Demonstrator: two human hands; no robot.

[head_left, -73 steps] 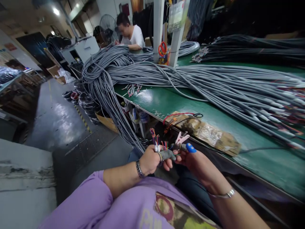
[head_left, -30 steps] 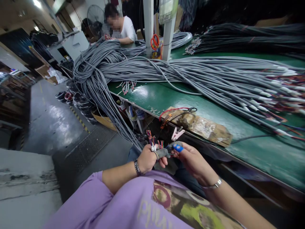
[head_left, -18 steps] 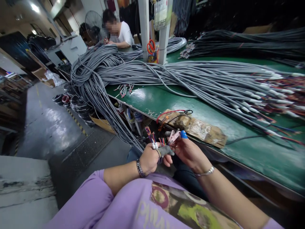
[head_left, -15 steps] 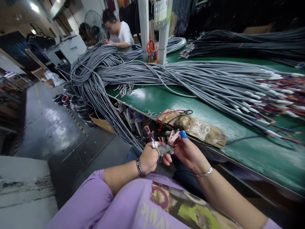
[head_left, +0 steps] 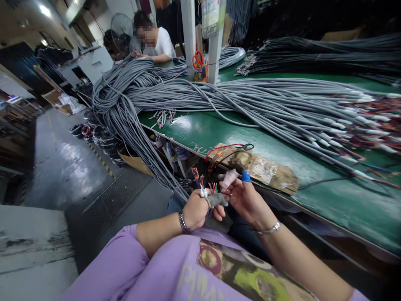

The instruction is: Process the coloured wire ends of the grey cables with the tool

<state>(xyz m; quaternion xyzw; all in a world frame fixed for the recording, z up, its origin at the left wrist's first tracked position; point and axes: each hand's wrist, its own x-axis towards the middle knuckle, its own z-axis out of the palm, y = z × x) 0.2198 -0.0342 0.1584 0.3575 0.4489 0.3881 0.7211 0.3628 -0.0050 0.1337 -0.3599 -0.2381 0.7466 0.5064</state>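
Observation:
My left hand (head_left: 196, 211) is closed around several grey cables (head_left: 180, 189). White sleeves and fanned-out coloured wires (head_left: 198, 179) stick up above its fist. A grey cover (head_left: 216, 199) wraps the left thumb, which points right over the bundle. Just right of it, my right hand (head_left: 247, 200) is half curled, palm toward the left hand, thumb and index finger apart. The right thumb wears a blue cover (head_left: 246, 177); pale pinkish wrapping (head_left: 229, 179) seems to be on its index finger. Thin wire ends show between the hands; whether the right fingers touch them I cannot tell.
A green table (head_left: 194, 129) carries a long bundle of grey cables (head_left: 244, 98) draping off its left end. At its front edge lies a taped cardboard piece (head_left: 269, 169) with a red and black lead. Orange scissors (head_left: 198, 60) stand by a post. Another person (head_left: 159, 44) works behind.
My right thumb has moved slightly right and spread from the pale-wrapped finger, which has turned. The left hand keeps its hold on the cables, almost still.

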